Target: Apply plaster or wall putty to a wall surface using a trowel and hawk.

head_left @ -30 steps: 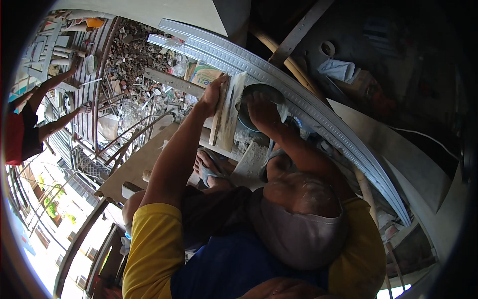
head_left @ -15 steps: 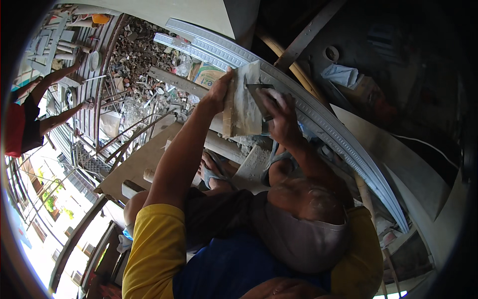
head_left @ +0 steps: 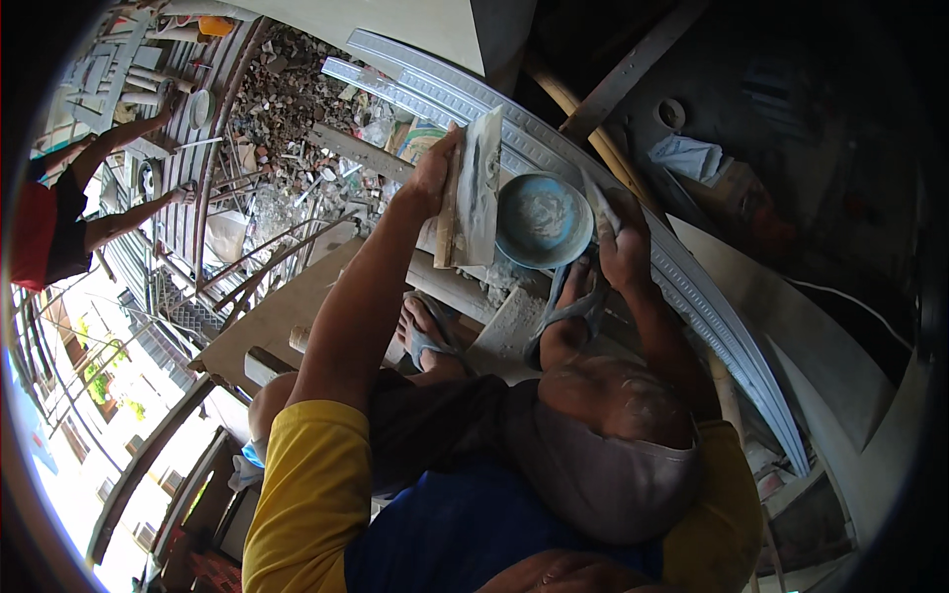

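Observation:
My left hand [head_left: 432,178] grips a plaster-smeared hawk board [head_left: 480,188] by its wooden edge strip, with the flat face tilted to the right. My right hand [head_left: 627,245] is closed around a trowel [head_left: 597,203], its blade seen nearly edge-on. That blade stands at the right rim of a round blue bowl [head_left: 543,229] coated inside with pale wet plaster. The bowl is between the board and my right hand, above my sandalled right foot [head_left: 570,311]. My right fingers partly hide the trowel's handle.
Long perforated metal channels [head_left: 682,282] curve past on the right. Rubble [head_left: 282,89] and a wooden beam [head_left: 361,153] lie ahead. At far left another person's legs [head_left: 129,217] show by a slatted platform [head_left: 203,158]. A bamboo pole [head_left: 598,148] leans at the back right.
My right hand has drawn the trowel off the board and moved right to the bowl. The board has turned more edge-on and shifted slightly left, and the bowl now shows.

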